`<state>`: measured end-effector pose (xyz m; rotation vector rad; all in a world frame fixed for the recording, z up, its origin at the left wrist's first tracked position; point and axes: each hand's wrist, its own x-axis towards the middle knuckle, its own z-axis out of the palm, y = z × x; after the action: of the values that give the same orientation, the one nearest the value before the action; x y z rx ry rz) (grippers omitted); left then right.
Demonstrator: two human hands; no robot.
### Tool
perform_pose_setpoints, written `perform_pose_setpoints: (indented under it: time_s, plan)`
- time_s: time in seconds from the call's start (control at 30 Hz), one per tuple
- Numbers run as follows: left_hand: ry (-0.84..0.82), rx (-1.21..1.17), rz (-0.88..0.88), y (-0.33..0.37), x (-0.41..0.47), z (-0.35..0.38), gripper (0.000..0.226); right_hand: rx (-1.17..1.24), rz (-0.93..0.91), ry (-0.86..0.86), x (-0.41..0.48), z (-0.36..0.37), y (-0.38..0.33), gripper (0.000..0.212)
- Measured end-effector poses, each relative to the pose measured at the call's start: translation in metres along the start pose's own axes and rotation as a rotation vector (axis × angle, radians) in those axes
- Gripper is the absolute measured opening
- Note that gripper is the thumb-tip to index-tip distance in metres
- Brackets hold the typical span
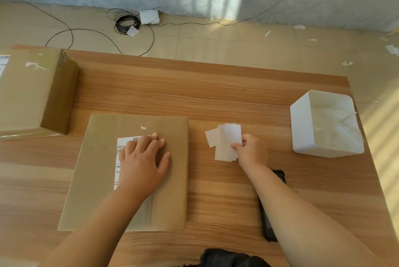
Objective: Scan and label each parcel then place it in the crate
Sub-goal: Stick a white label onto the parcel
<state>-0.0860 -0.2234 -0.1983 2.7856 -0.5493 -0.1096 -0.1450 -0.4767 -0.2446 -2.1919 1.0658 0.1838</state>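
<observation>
Labelling step: left hand (pixel 142 159), fingers (pixel 151 143) spread, presses parcel (pixel 97 169); right hand (pixel 252 150) pinches label slips (pixel 228 137); next, likely stick one beside left fingertips.

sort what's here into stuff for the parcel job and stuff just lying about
For the job: flat parcel, label slips, black handheld device, white tub, large box.
Lying about: router, coiled cable, floor paper scraps.

Head camera looks forward and down, close over the table (pixel 216 94)
</observation>
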Motion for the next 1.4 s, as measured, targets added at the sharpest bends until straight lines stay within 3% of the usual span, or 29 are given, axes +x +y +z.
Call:
perform_pose_setpoints:
  time_s: [0.13,0.23,0.33,0.53,0.67,0.87,1.27,1.4]
  plan:
    - [-0.004,-0.006,-0.006,0.001,-0.001,0.002,0.049,-0.009,-0.033,-0.002,-0.002,0.001,0.003,0.031]
    - [-0.015,-0.003,-0.008,0.001,0.0,0.0,0.05,0.052,-0.006,0.059,-0.006,-0.002,0.002,0.013]
    - [-0.067,-0.036,-0.006,0.0,0.0,-0.003,0.054,0.263,0.04,0.092,-0.015,-0.009,-0.004,0.014]
    - [-0.098,-0.297,-0.045,-0.002,0.0,-0.021,0.052,0.508,-0.041,-0.179,-0.044,-0.032,-0.033,0.019]
    - [-0.015,-0.398,0.004,0.0,-0.004,-0.038,0.048,0.488,-0.189,-0.35,-0.07,-0.041,-0.053,0.014]
    - [-0.2,-0.891,-0.183,0.005,-0.013,-0.071,0.007,0.463,-0.272,-0.47,-0.105,-0.041,-0.085,0.027]
    - [-0.291,-1.055,-0.295,-0.025,-0.027,-0.088,0.012,0.469,-0.363,-0.404,-0.144,-0.03,-0.111,0.021]
    - [-0.323,-1.154,-0.309,-0.029,-0.03,-0.091,0.013,0.484,-0.352,-0.397,-0.147,-0.024,-0.112,0.028]
